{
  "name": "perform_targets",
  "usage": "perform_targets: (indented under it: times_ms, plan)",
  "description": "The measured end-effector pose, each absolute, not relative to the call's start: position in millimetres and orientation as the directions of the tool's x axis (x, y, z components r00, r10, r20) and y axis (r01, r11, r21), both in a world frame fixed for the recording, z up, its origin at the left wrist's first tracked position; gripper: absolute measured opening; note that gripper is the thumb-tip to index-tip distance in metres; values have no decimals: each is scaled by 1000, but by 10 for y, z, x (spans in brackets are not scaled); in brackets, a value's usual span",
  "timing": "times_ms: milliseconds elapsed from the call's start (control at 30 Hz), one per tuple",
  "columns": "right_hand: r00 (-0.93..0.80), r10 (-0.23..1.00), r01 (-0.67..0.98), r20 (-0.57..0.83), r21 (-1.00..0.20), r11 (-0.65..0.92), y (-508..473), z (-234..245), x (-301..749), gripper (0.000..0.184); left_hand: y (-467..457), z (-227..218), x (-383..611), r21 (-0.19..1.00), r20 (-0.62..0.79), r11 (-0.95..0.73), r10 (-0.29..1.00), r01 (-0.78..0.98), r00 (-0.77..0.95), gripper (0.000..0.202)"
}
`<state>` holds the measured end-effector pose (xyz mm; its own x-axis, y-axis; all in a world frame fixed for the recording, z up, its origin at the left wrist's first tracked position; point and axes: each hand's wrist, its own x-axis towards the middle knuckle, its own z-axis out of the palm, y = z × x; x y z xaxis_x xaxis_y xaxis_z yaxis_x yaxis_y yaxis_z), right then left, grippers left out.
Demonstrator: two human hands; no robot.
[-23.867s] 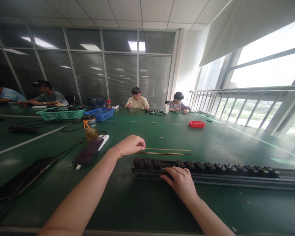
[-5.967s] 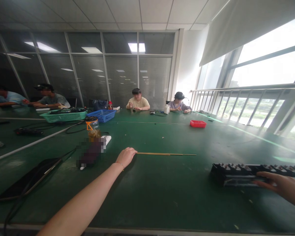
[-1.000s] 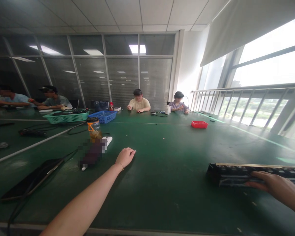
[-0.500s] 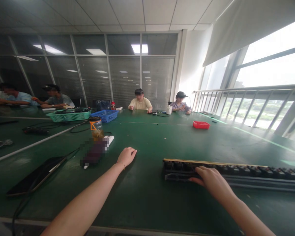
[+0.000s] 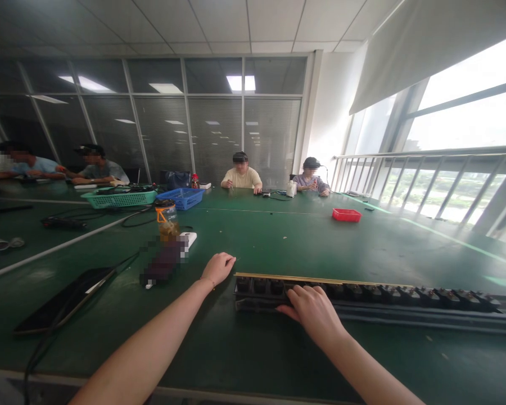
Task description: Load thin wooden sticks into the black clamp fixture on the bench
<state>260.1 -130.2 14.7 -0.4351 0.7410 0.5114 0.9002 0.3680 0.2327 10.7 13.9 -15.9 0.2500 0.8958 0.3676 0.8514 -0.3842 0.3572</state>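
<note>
A long black strip (image 5: pixel 388 309) lies across the table at the right, with a row of black block-like parts (image 5: pixel 398 293) along it. Thin yellow rods or a yellow edging (image 5: pixel 307 278) run along its far side. My right hand (image 5: pixel 314 310) grips the strip near its left end, thumb on the near side and fingers over the top. Left of that end, my left hand (image 5: pixel 220 268) rests at the table with its fingers pinched together. A tiny thin thing may show at the fingertips, too small to name. The two hands are apart.
A tablet (image 5: pixel 63 298) with a cable, a dark pixelated object (image 5: pixel 164 260) and a bottle (image 5: pixel 167 222) stand to the left. Green (image 5: pixel 120 198) and blue (image 5: pixel 184 198) baskets lie beyond. A red tray (image 5: pixel 346 215) sits farther right. Several people sit across the green table (image 5: pixel 253 349).
The black strip has slid to the left along the table with my right hand on it, so its end is nearer my left hand. My left hand has stayed in place.
</note>
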Motion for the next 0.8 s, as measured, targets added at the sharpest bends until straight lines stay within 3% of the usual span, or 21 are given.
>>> perform_targets:
  times_ms: [133, 267, 400, 533, 800]
  plan:
    - [-501, 629, 860, 594, 261, 439, -1294, 116, 2696, 23, 87, 33, 113, 518, 289, -393, 916, 760, 277, 33]
    - [-543, 572, 825, 615, 266, 498, -1270, 87, 2753, 23, -64, 479, 186, 636, 235, -475, 870, 609, 433, 36]
    - [-530, 567, 828, 630, 242, 506, -1261, 22, 2770, 22, -271, 933, 369, 534, 94, -589, 754, 606, 650, 33]
    - [-481, 592, 857, 646, 206, 472, -1275, -54, 2783, 23, -360, 1115, 565, 440, -47, -652, 670, 618, 741, 27]
    - [-472, 616, 858, 631, 171, 484, -1272, -78, 2786, 24, -353, 1025, 608, 489, -107, -619, 657, 615, 746, 23]
